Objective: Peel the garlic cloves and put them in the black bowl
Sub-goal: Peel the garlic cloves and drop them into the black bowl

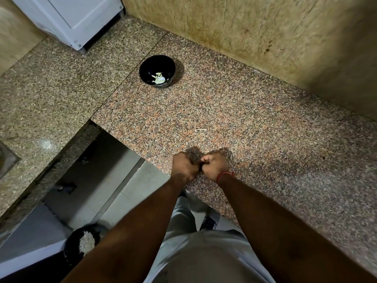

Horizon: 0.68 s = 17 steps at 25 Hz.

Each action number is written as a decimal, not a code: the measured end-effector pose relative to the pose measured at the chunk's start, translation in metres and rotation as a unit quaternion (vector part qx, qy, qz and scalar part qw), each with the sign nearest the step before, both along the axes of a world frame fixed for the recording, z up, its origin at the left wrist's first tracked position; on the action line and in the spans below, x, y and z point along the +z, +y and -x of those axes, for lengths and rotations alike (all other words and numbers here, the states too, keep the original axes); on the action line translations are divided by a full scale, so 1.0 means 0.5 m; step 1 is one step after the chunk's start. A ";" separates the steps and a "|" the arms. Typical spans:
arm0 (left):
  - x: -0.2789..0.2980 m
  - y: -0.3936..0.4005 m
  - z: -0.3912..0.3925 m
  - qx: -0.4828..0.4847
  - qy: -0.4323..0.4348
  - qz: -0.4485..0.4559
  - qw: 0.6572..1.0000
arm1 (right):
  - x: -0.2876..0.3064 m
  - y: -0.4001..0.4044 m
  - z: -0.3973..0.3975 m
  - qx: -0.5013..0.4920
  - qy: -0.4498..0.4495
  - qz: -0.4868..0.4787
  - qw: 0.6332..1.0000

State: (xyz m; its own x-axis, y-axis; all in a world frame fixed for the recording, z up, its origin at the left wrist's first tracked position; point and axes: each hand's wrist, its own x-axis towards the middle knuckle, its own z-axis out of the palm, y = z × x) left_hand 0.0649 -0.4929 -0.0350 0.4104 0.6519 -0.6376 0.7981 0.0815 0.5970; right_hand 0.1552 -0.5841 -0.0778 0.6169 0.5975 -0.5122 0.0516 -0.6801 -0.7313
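- At the far left, a white appliance [67, 19] stands at the back corner of the speckled granite bench [255, 123].
- Low at the left, on the floor, a dark round container [81, 244] holds a pale, grainy heap.
- The black bowl [157, 71] sits on the bench, well apart from the hands and towards the back wall; pale peeled garlic cloves [158, 79] lie in its bottom.
- The left hand [184, 168] is held over the front edge of the bench, fingers curled tight, knuckles facing the right hand.
- Between the two fists something small is pinched, but it is hidden by the fingers, so I cannot tell what it is.
- The right hand [215, 165] is likewise curled, touching the left one; a red thread [224, 175] circles its wrist.
- A small pale stem-like scrap [201, 130] lies on the bench just beyond the hands.
- A tan stone wall [285, 27] rises behind the bench on the right.
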 end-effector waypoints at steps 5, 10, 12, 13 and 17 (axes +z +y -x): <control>-0.003 -0.002 -0.004 -0.026 0.007 -0.040 0.999 | -0.006 -0.001 -0.001 0.013 -0.006 -0.002 1.000; -0.012 0.003 -0.011 -0.065 0.026 -0.069 0.995 | -0.020 0.000 -0.003 0.037 -0.033 0.001 0.999; -0.017 0.004 -0.013 -0.082 0.027 -0.075 0.993 | -0.024 0.002 -0.003 0.039 -0.035 0.006 0.999; -0.019 0.005 -0.013 -0.084 0.026 -0.075 0.993 | -0.025 0.002 -0.003 0.042 -0.036 0.008 0.998; -0.025 0.013 -0.008 -0.059 0.012 -0.050 0.997 | -0.019 0.003 -0.003 0.030 -0.019 0.006 0.999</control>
State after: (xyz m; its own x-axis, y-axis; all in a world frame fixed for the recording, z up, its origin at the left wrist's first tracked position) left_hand 0.0688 -0.4866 -0.0476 0.4739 0.6602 -0.5827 0.8123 -0.0723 0.5787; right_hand 0.1567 -0.5827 -0.0870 0.5995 0.6278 -0.4964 0.1210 -0.6842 -0.7192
